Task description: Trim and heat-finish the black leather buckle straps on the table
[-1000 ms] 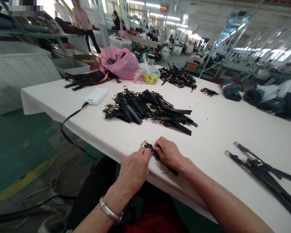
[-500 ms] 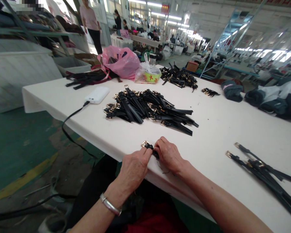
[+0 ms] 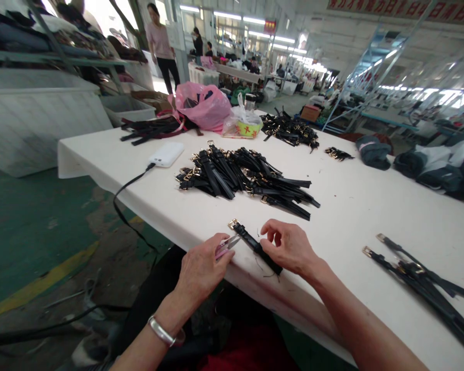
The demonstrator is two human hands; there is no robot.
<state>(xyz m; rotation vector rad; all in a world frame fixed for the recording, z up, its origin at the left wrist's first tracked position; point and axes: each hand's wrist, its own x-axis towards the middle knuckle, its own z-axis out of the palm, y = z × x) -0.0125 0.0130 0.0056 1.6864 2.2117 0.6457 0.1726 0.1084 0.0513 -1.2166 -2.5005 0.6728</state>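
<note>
A short black strap with a gold buckle lies at the table's near edge, its buckle pointing away from me. My left hand, just left of the strap, is closed around small thread snips with pink handles; their blades point at the strap near the buckle. On the other side, my right hand is held over the strap with fingers bent and a gap between thumb and forefinger. Nothing shows in that gap. Whether the thumb touches the strap I cannot tell. Loose dark threads lie by the strap's near end.
Beyond the hands is a pile of black buckled straps; longer straps lie at right. Farther back are a white power bank with a cable, a pink plastic bag and another strap pile. A person stands beyond.
Both hands held the strap together before; now they have parted and it lies on the table. The snips have come into sight in my left hand. The camera view has shifted slightly.
</note>
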